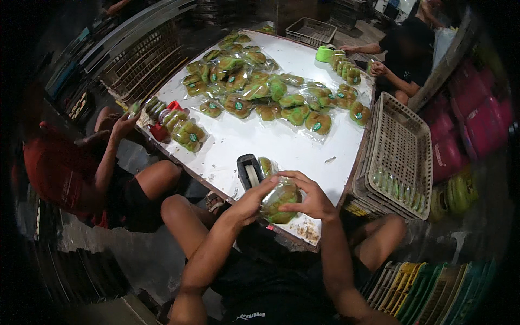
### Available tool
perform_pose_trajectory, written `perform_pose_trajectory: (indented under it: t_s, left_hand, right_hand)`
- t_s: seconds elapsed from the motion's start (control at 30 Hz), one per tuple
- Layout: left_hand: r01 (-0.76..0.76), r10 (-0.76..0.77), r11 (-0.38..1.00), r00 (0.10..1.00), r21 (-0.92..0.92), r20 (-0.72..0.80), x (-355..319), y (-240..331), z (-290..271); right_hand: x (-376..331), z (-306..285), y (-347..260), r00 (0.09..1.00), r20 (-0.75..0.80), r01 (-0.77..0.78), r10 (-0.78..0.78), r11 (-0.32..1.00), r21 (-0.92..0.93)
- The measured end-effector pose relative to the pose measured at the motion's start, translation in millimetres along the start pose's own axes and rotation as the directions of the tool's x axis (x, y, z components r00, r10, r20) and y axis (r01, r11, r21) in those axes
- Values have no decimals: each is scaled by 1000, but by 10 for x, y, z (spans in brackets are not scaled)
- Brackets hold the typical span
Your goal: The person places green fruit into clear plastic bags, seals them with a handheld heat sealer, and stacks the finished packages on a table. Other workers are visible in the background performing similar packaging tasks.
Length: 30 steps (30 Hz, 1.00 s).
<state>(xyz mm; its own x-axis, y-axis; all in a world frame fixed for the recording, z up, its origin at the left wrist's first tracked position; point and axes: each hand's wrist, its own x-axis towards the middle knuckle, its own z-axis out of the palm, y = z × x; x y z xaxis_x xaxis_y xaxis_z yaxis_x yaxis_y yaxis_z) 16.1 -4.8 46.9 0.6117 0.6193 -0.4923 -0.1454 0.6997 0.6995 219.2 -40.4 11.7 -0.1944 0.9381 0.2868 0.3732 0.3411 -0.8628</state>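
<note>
Both my hands hold a clear plastic bag of green and brown cakes [278, 200] just above the near edge of the white table [281, 143]. My left hand [251, 201] grips its left side, and my right hand [309, 199] curls over its top and right side. A black tape dispenser [248, 170] stands on the table right behind my left hand. Another packed bag [266, 166] lies beside it.
Several bagged cakes [254, 89] are piled across the far half of the table. A person in red [65, 168] sits at the left holding a bag; another person [403, 59] works at the far right. A beige plastic crate [398, 154] stands at my right, and stacked crates [428, 287] are below it.
</note>
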Motion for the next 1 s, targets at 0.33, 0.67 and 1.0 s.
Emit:
perform_pose_trajectory:
  t_s: [0.33,0.67,1.0]
  left_hand:
    - [-395,361,912,901,-112,-240,310,75,-469]
    - [-351,347,937,928,-1,-135,205,171,-318]
    - [-321,371,924,883,207,-288,251,125,-291]
  right_hand:
    - [138,616,1155,913,-378,-290,154,896,-336]
    - [1340,-482,1998,772,-619,-579,145,565,-588]
    - [640,-243,1400,776,-515,-475,363,874,-100]
